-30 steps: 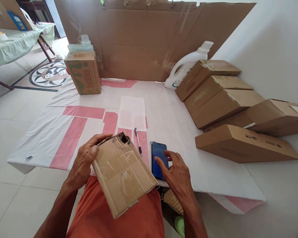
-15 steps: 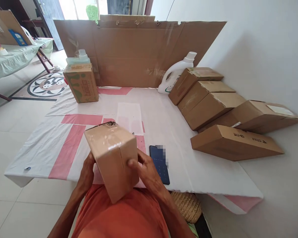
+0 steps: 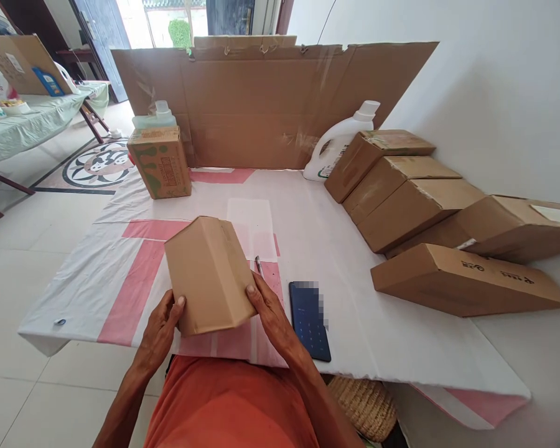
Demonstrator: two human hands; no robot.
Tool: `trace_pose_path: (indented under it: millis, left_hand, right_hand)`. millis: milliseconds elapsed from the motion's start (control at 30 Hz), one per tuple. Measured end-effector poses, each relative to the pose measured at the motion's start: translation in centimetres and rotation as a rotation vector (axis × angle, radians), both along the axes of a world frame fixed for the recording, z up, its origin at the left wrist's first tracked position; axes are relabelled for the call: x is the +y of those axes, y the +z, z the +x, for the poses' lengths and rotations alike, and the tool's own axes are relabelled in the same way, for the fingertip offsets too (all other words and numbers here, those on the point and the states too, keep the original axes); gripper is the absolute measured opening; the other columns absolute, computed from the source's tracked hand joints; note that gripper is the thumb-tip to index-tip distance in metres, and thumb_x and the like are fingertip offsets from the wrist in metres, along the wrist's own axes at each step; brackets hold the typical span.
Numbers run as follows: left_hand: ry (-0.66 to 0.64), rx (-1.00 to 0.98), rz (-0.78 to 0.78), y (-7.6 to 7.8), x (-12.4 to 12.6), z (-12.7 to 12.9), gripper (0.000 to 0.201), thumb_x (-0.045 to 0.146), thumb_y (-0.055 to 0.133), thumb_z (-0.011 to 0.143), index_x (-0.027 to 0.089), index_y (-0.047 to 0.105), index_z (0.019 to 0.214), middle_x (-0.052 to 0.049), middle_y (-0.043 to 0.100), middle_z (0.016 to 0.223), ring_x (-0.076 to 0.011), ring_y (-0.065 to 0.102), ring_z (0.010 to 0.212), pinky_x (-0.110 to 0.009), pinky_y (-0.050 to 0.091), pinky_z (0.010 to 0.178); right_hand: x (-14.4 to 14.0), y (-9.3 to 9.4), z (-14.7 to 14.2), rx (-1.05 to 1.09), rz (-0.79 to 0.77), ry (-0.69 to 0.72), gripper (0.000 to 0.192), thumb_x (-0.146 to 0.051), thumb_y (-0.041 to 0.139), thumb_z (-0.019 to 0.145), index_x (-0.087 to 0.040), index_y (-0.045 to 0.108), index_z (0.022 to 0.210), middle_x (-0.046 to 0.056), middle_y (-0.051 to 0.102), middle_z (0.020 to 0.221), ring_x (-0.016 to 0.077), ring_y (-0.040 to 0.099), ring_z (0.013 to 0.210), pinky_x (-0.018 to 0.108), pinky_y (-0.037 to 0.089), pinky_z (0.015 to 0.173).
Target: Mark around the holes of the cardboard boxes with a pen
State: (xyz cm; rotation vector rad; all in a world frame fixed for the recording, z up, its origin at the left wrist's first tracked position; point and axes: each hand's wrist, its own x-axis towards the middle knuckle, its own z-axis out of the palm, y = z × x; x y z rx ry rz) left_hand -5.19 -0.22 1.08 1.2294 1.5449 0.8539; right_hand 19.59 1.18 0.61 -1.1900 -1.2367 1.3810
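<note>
A plain brown cardboard box [image 3: 210, 274] is held tilted between my two hands over the near edge of the table. My left hand [image 3: 161, 323] grips its left lower side, thumb toward the front face. On the right lower side, my right hand [image 3: 270, 311] presses with the thumb on the face and the fingers behind, partly hidden. Just beyond the right hand lies a pen [image 3: 259, 264]. To the right of that hand a dark smartphone [image 3: 308, 320] rests flat on the cloth. A pale sheet of paper [image 3: 249, 227] lies behind the box.
Several cardboard boxes [image 3: 415, 199] line the table's right side, beside a white jug [image 3: 336, 143]. A printed carton [image 3: 161, 163] stands at the back left near a clear bottle [image 3: 156, 117]. A large cardboard panel [image 3: 261, 106] closes off the back. A woven stool [image 3: 364, 404] sits below the front edge.
The box has been turned in my hands, so a plain face shows now instead of the taped one. Both hands have shifted with it, and the pen is now more visible.
</note>
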Motion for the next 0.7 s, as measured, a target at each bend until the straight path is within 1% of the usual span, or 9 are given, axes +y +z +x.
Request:
trace_pose_path:
  millis: [100, 133, 200, 300, 333, 400, 467, 567, 700]
  left_hand:
    - [0.029, -0.047, 0.006, -0.1, 0.0, 0.7, 0.07, 0.073, 0.055, 0.099, 0.021, 0.059, 0.146, -0.016, 0.063, 0.153, -0.0329, 0.055, 0.147, -0.047, 0.042, 0.124]
    - [0.047, -0.058, 0.012, -0.2, 0.0, 0.8, 0.071, 0.072, 0.056, 0.099, 0.021, 0.058, 0.149, -0.017, 0.06, 0.157, -0.0328, 0.051, 0.152, -0.047, 0.038, 0.127]
    - [0.087, -0.086, 0.039, -0.5, 0.0, 0.7, 0.07, 0.07, 0.057, 0.099, 0.02, 0.059, 0.149, -0.018, 0.059, 0.158, -0.0333, 0.047, 0.156, -0.047, 0.037, 0.129]
    - [0.166, -0.092, 0.081, -1.4, 0.1, -0.4, 0.065, 0.07, 0.062, 0.096, 0.02, 0.069, 0.136, -0.017, 0.068, 0.144, -0.0358, 0.053, 0.15, -0.049, 0.044, 0.125]
    - [0.202, -0.076, 0.091, -1.8, 0.1, -0.9, 0.062, 0.07, 0.064, 0.094, 0.021, 0.072, 0.13, -0.016, 0.072, 0.137, -0.0366, 0.056, 0.146, -0.049, 0.046, 0.123]
    - [0.284, -0.029, 0.102, -2.5, 0.2, -2.1, 0.058, 0.072, 0.068, 0.091, 0.021, 0.077, 0.117, -0.014, 0.077, 0.12, -0.0381, 0.061, 0.137, -0.051, 0.05, 0.119]
    - [0.35, 0.0, 0.112, -2.7, 0.4, -3.0, 0.059, 0.076, 0.067, 0.09, 0.02, 0.077, 0.107, -0.013, 0.077, 0.107, -0.0393, 0.065, 0.128, -0.053, 0.054, 0.114]
    - [0.363, -0.024, 0.138, -1.2, 0.9, -3.6, 0.063, 0.078, 0.062, 0.091, 0.02, 0.076, 0.11, -0.012, 0.077, 0.107, -0.0397, 0.065, 0.126, -0.052, 0.056, 0.11]
    - [0.343, -0.156, 0.171, 2.2, 1.7, -3.2, 0.069, 0.076, 0.061, 0.093, 0.022, 0.069, 0.135, -0.011, 0.073, 0.134, -0.0385, 0.057, 0.141, -0.045, 0.054, 0.114]
  right_hand:
    - [-0.6, 0.2, 0.2, 0.055, -0.068, 0.052, 0.073, -0.066, 0.059, 0.103, -0.024, 0.049, 0.162, 0.016, 0.057, 0.158, 0.0304, 0.062, 0.128, 0.041, 0.06, 0.094]
    - [-0.6, 0.2, 0.1, 0.075, -0.099, 0.062, 0.077, -0.067, 0.06, 0.102, -0.025, 0.046, 0.164, 0.017, 0.054, 0.16, 0.0312, 0.063, 0.127, 0.041, 0.062, 0.088]
    - [-0.5, 0.1, -0.1, 0.115, -0.155, 0.058, 0.086, -0.069, 0.06, 0.101, -0.026, 0.034, 0.171, 0.018, 0.052, 0.161, 0.0316, 0.064, 0.124, 0.042, 0.063, 0.084]
    - [0.2, 0.0, -0.6, 0.182, -0.212, 0.044, 0.106, -0.071, 0.064, 0.098, -0.03, 0.008, 0.177, 0.02, 0.055, 0.157, 0.0309, 0.069, 0.116, 0.045, 0.063, 0.086]
    - [0.5, 0.1, -0.8, 0.207, -0.217, 0.057, 0.109, -0.071, 0.065, 0.097, -0.03, 0.004, 0.177, 0.02, 0.057, 0.154, 0.0307, 0.069, 0.114, 0.046, 0.063, 0.087]
    - [1.2, 0.3, -1.3, 0.262, -0.219, 0.114, 0.109, -0.072, 0.066, 0.096, -0.031, 0.005, 0.177, 0.02, 0.059, 0.151, 0.0301, 0.07, 0.111, 0.045, 0.063, 0.085]
    - [1.9, 0.9, -1.9, 0.302, -0.227, 0.178, 0.106, -0.072, 0.066, 0.096, -0.032, 0.009, 0.177, 0.018, 0.06, 0.148, 0.0278, 0.071, 0.106, 0.044, 0.063, 0.082]
    - [2.7, 1.8, -2.7, 0.319, -0.22, 0.239, 0.105, -0.074, 0.062, 0.098, -0.029, 0.009, 0.177, 0.016, 0.066, 0.137, 0.0218, 0.071, 0.089, 0.042, 0.062, 0.081]
    - [3.8, 2.8, -3.5, 0.337, -0.203, 0.281, 0.103, -0.076, 0.057, 0.1, -0.025, 0.01, 0.176, 0.012, 0.071, 0.122, 0.0184, 0.066, 0.077, 0.042, 0.061, 0.081]
